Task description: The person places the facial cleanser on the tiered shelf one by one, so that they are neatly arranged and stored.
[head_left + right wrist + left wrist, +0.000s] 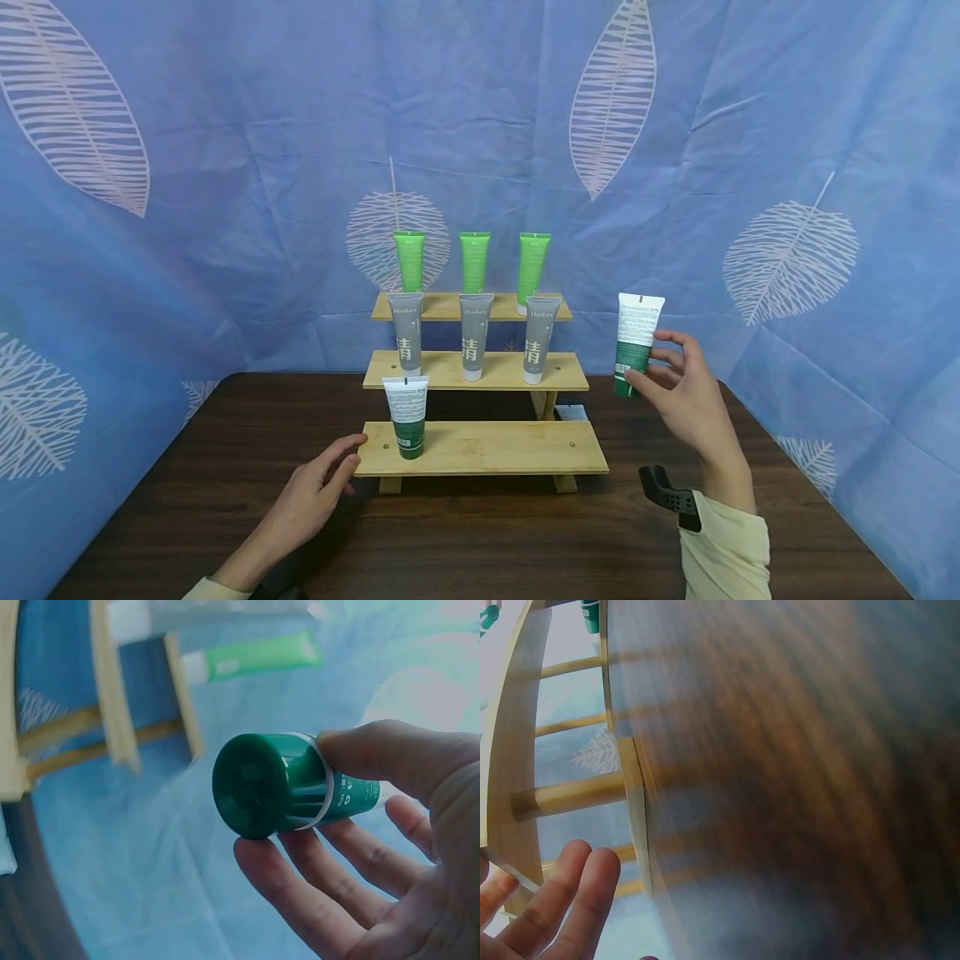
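My right hand pinches a white-and-green squeeze tube upright in the air, right of a stepped wooden display stand. In the right wrist view, the thumb lies on one side of its green cap and fingertips on the other. Another white-and-green tube stands cap-down near the left end of the stand's lowest shelf. My left hand is at that shelf's left end, its index fingertip at the corner. Its fingers look extended in the left wrist view; whether they press the board is unclear.
Several grey tubes stand on the middle shelf and several bright green tubes on the top one. A small pale item lies behind the lowest shelf's right side. The dark wooden table meets a blue leaf-patterned cloth.
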The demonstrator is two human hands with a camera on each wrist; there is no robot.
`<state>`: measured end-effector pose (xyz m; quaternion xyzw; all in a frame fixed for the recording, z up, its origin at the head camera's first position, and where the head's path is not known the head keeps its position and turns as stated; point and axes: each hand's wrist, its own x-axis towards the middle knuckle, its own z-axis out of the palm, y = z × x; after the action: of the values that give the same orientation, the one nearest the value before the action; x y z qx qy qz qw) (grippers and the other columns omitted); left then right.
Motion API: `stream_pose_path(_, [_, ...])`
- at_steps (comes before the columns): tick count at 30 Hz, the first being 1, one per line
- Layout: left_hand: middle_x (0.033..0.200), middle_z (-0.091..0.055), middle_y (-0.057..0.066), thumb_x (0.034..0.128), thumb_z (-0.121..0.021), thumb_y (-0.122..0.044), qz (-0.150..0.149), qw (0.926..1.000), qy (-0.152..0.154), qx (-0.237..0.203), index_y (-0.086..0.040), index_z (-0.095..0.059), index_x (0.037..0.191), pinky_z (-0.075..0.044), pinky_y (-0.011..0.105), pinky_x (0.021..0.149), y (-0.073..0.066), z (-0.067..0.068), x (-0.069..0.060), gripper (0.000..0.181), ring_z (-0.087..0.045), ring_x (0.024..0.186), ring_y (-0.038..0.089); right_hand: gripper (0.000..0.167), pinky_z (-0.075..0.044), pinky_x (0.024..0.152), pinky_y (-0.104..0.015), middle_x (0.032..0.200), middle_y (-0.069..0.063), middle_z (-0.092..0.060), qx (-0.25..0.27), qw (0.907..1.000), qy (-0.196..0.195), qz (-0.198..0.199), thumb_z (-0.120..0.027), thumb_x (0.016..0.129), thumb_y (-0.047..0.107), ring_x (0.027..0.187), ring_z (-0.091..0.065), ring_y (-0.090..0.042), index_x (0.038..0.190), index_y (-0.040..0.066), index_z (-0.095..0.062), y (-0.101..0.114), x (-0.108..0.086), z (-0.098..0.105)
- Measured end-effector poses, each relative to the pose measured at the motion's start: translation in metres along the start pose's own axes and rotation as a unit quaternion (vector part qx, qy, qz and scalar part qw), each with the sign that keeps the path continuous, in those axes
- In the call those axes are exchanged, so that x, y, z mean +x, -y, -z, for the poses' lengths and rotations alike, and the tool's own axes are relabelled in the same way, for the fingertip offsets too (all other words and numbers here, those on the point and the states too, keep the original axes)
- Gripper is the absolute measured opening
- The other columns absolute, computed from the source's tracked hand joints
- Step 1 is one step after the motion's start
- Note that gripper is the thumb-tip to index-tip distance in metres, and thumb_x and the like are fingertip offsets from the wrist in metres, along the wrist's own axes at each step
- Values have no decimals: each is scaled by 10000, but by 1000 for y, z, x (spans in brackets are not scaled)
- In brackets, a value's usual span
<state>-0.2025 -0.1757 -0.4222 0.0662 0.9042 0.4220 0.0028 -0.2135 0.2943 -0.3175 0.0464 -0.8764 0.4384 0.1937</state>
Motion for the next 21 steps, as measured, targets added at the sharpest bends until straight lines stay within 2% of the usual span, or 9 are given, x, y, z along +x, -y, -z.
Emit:
stream_pose_path(3, [960, -679, 52, 1089, -515, -333, 35, 10000, 9, 20, -184, -528, 1478, -436, 349, 652, 0, 0, 0, 418, -632, 795, 143, 725, -506, 754, -126, 1422, -250, -537, 44, 9997, -92, 225, -701, 991, 206, 1215, -590, -398, 1533, 36, -250, 15, -2, -2])
stream_pose_path(8, [957, -673, 50, 1089, -519, -310, 83, 10000, 23, 32, -181, -526, 1480, -436, 348, 653, 1, -1, 0, 412, -627, 793, 141, 704, -535, 777, -153, 1406, -218, -548, 346, 9979, -67, 537, -705, 978, 117, 1206, -595, -304, 1514, 26, -258, 36, -5, -9])
stream_pose_path(15, [955, -673, 48, 1087, -520, -328, 103, 9999, 28, 42, -188, -527, 1480, -433, 349, 650, 2, -1, 1, 417, -623, 791, 141, 711, -541, 807, -174, 1428, -204, -525, 992, 9932, 198, 579, -710, 964, 68, 1260, -560, -329, 1505, 41, -250, 57, -7, -24])
stream_pose_path(21, [950, -670, 47, 1087, -518, -339, 85, 10000, 35, 34, -186, -525, 1482, -431, 348, 648, 3, -2, 3, 424, -619, 788, 144, 709, -534, 870, -207, 1450, -171, -516, 1140, 9904, 533, 575, -723, 958, 76, 1287, -553, -333, 1504, 64, -272, 67, -7, -40])
